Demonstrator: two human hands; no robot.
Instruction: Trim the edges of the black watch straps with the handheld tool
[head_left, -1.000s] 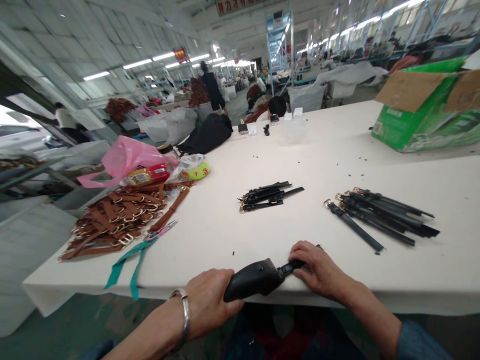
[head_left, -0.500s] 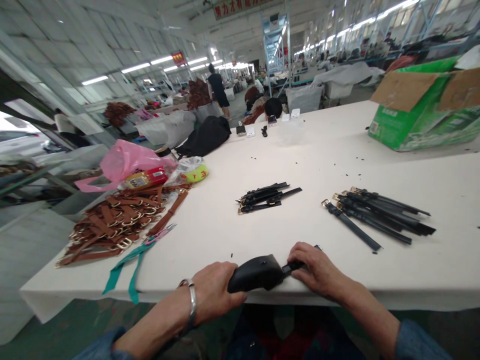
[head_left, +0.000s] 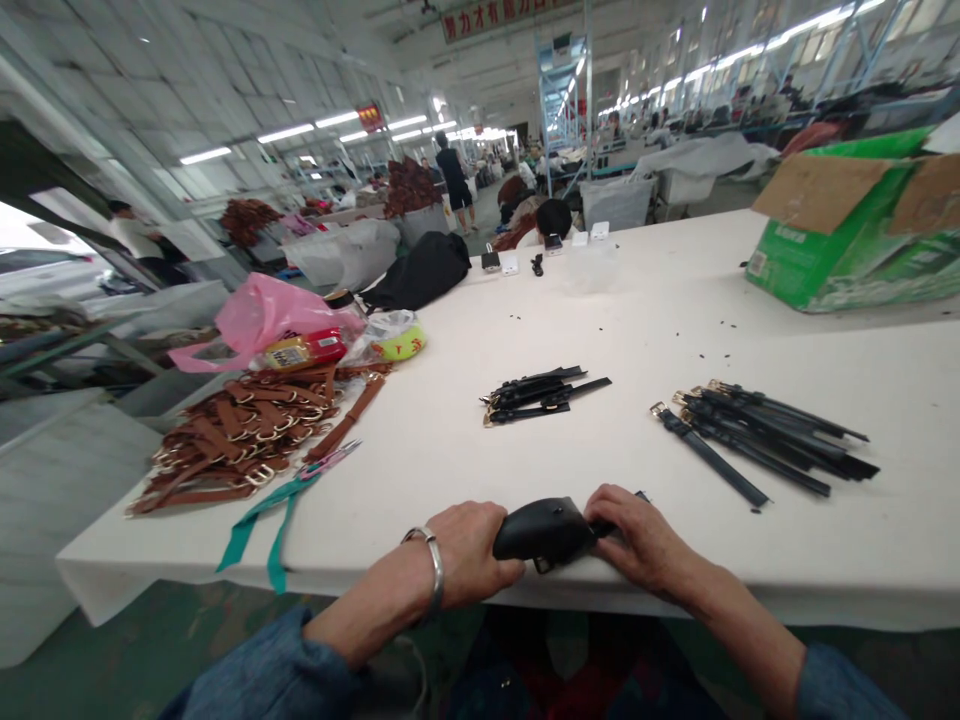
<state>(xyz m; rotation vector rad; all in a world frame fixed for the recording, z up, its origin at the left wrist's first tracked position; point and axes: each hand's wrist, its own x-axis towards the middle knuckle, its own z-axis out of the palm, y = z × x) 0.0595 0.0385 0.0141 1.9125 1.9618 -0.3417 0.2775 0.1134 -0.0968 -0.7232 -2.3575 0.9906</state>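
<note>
My left hand (head_left: 472, 555), with a silver bangle on the wrist, is closed round the rear of a black hand tool (head_left: 546, 530) resting at the near edge of the white table (head_left: 450, 450). My right hand (head_left: 637, 540) presses down on a black strap (head_left: 640, 496) that runs into the tool's front; the strap's tip shows just beyond the fingers. A small pile of short black straps (head_left: 540, 392) lies in the middle of the table. A larger row of long black straps with gold buckles (head_left: 757, 435) lies to the right.
A heap of brown straps (head_left: 240, 435) and teal-handled scissors (head_left: 281, 505) lie at the left. Behind them are a pink bag (head_left: 262, 310) and a red package (head_left: 304, 350). A green cardboard box (head_left: 855, 235) stands at the far right. A black bag (head_left: 420, 270) sits further back. People stand in the aisle beyond.
My left hand and the black tool have moved right, closer to my right hand, so less of the strap shows between them. The view shifted slightly.
</note>
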